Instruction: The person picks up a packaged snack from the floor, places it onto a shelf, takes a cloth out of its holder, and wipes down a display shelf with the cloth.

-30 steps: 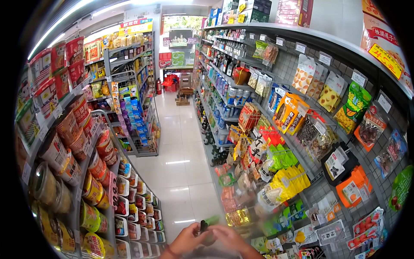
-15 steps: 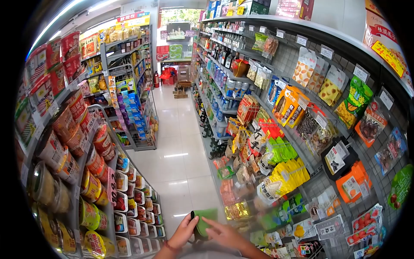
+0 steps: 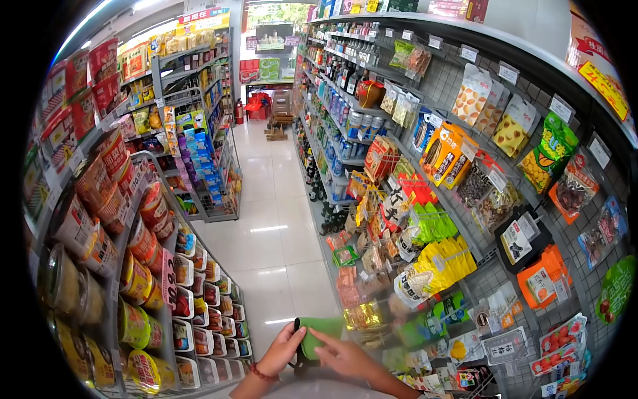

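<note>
Green pouch-like item (image 3: 325,325): soft-looking, flat, exact kind unclear
Colour: plain green face, black along its left edge, with more dark material below
Pose: spread out at a tilt, its right end blurred
Place: low in front of the body, gripped at the left edge by the left hand (image 3: 282,354), right hand (image 3: 345,358) fingertips over its face

Your held item (image 3: 321,328) is green with a black edge, your bracelet (image 3: 264,375) reddish-brown, the floor tiles (image 3: 260,251) whitish.
</note>
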Motion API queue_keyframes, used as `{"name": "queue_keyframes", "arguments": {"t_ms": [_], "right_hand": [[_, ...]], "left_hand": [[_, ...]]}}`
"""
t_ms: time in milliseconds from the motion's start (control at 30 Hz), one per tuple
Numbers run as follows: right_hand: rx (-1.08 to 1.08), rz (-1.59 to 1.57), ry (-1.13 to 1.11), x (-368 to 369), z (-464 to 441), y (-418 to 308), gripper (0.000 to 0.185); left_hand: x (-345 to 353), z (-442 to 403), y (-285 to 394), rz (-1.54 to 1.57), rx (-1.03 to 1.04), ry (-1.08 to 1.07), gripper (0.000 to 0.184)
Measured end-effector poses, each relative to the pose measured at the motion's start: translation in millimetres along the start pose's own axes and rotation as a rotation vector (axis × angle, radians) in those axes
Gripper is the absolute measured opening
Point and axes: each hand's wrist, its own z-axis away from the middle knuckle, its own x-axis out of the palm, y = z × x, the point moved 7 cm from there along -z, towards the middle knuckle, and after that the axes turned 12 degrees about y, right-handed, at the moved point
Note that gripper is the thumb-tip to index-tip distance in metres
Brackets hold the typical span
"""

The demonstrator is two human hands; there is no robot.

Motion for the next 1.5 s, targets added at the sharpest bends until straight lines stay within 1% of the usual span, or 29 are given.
{"name": "queue_keyframes", "arguments": {"t_ms": [233, 467, 667, 833, 933, 1500], "right_hand": [[-0.018, 0.018, 0.004, 3, -2, 6, 0.058], [-0.035, 0.055, 0.014, 2, -3, 1, 0.057], [-0.062, 0.110, 0.027, 1, -4, -3, 0.058], [-0.147, 0.190, 0.069, 4, -5, 1, 0.059], [-0.161, 0.207, 0.065, 4, -6, 1, 0.060], [-0.168, 0.232, 0.067, 8, -7, 3, 0.059]], "left_hand": [[1, 1, 4, -0.026, -0.009, -0.001, 0.033], [-3, -4, 1, -0.039, 0.008, 0.012, 0.032], [-6, -6, -3, -0.035, -0.018, 0.028, 0.029], [-8, -6, -3, -0.019, -0.038, 0.036, 0.029], [-7, -4, 0, 0.001, -0.041, 0.041, 0.029], [-10, -5, 0, -0.001, -0.032, 0.045, 0.027]]}}
